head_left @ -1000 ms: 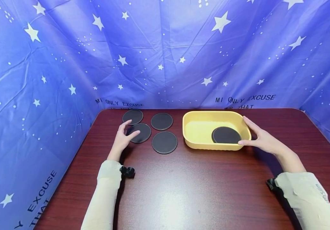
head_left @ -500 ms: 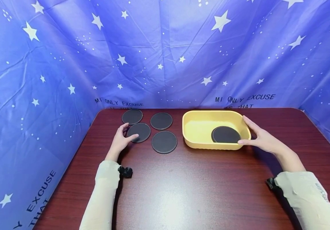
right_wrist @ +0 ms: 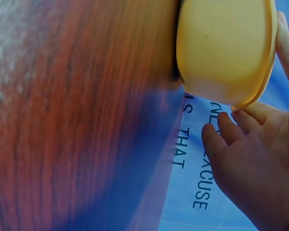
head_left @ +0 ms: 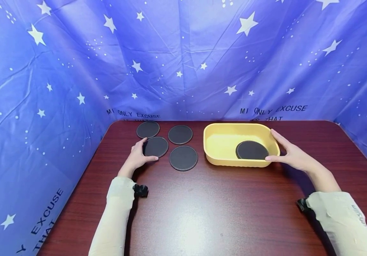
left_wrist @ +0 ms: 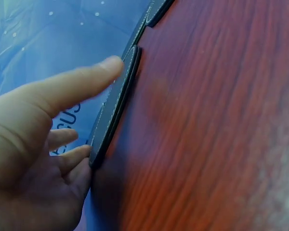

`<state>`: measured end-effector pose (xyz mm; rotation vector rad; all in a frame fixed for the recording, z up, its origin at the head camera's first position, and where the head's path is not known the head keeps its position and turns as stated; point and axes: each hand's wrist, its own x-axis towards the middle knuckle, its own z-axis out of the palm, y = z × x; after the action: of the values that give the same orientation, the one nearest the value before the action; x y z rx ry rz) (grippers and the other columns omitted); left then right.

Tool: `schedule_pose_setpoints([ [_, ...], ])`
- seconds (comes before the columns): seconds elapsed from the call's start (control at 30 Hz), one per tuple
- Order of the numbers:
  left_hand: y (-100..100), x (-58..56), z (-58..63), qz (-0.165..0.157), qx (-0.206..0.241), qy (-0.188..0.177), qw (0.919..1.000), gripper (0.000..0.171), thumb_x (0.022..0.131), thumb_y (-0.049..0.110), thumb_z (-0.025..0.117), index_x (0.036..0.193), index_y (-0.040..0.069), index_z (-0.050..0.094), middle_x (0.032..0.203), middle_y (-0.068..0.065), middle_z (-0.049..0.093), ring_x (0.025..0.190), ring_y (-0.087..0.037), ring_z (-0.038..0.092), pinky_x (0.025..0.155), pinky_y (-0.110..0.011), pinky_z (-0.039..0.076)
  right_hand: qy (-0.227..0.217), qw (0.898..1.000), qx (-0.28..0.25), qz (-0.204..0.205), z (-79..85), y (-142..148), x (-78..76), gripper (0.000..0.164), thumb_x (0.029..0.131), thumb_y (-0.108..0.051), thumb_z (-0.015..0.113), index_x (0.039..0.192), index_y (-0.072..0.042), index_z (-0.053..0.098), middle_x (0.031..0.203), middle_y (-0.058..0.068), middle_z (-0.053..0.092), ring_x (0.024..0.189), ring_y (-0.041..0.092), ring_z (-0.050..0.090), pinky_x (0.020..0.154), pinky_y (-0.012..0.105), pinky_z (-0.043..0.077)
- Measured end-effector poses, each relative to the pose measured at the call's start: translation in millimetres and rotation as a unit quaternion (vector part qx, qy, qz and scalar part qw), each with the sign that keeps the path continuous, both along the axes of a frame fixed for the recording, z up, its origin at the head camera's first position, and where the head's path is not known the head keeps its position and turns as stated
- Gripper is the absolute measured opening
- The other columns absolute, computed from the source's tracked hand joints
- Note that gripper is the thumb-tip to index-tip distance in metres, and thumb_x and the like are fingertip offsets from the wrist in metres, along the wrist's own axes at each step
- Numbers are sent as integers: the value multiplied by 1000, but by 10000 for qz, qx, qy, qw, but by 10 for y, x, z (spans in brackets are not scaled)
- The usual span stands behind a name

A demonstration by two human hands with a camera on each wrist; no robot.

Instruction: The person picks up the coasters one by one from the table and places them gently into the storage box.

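In the head view, my left hand (head_left: 135, 156) spans the left side of a round black coaster (head_left: 157, 147) that lies flat on the table. Its thumb points along the coaster's near edge, and another fingertip is at the far left edge. Seen from the left wrist, fingertips touch the rim of this coaster (left_wrist: 116, 106) while the straight thumb lies over its face. My right hand (head_left: 293, 154) holds the right end of a yellow plastic box (head_left: 222, 161), thumb on the near rim and fingers round the far corner. One black coaster (head_left: 251, 150) lies inside the box.
Three more black coasters lie nearby: one at the far left (head_left: 148, 129), one at the back (head_left: 180, 134) and one in front (head_left: 183, 158). The dark red wooden table (head_left: 218, 202) meets a blue star-printed curtain (head_left: 183, 71) at its back and sides.
My left thumb has moved from above the coaster to its near edge, and the fingers have settled at its left side. The right hand, the box and the coasters look unmoved.
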<state>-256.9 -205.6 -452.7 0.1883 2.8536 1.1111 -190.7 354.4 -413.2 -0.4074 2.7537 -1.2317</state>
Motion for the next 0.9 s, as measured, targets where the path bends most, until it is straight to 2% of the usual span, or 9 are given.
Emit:
schedule_pose_setpoints([
  [0.17,35,-4,-1,53,-244,6,9997,103,77,26,84,155,0,23,157,-27,30,142,-47,24,120,-58,27,-57,10000,-50,4,5,0,-2,104,88,-21,76,161,-13,3,168,17,4,155,26,-1,124,30,3],
  [0.37,46,6,1,104,-127,51,9999,103,77,22,85,155,1,21,156,-27,25,143,-47,21,120,-59,26,-124,9998,-122,-12,12,-10,-4,104,88,-22,76,161,-14,2,168,16,3,155,29,-2,126,40,4],
  [0.43,39,6,12,137,30,121,9998,100,78,17,84,155,1,22,156,-26,27,143,-46,26,120,-58,28,-146,9998,-133,-28,12,-12,-4,104,88,-22,76,161,-14,2,168,15,3,155,30,-2,126,43,4],
  [0.53,20,11,39,230,343,232,9989,93,81,8,81,154,-1,24,152,-26,37,133,-43,43,113,-54,40,-171,9997,-144,-44,8,-11,-7,105,87,-21,76,161,-13,2,168,15,3,155,29,-2,126,44,4],
  [0.67,-9,26,73,533,709,238,9958,82,83,0,77,151,-1,32,143,-24,53,115,-40,59,92,-39,54,-195,9997,-149,-48,7,-11,-10,105,87,-20,77,161,-13,2,168,16,2,155,30,-2,126,43,4],
  [0.8,-42,43,90,900,968,133,9911,69,84,1,76,145,3,44,136,-20,61,110,-35,64,76,-17,48,-248,9996,-162,-45,20,-13,-6,106,87,-20,77,161,-13,1,168,16,1,155,33,-3,126,48,3],
  [0.9,-61,49,90,1021,1439,-46,9843,63,85,-2,73,143,3,48,136,-22,61,104,-26,66,71,-11,50,-252,9995,-165,-57,22,-12,1,106,87,-21,76,161,-14,1,168,16,1,155,33,-4,125,51,3],
])
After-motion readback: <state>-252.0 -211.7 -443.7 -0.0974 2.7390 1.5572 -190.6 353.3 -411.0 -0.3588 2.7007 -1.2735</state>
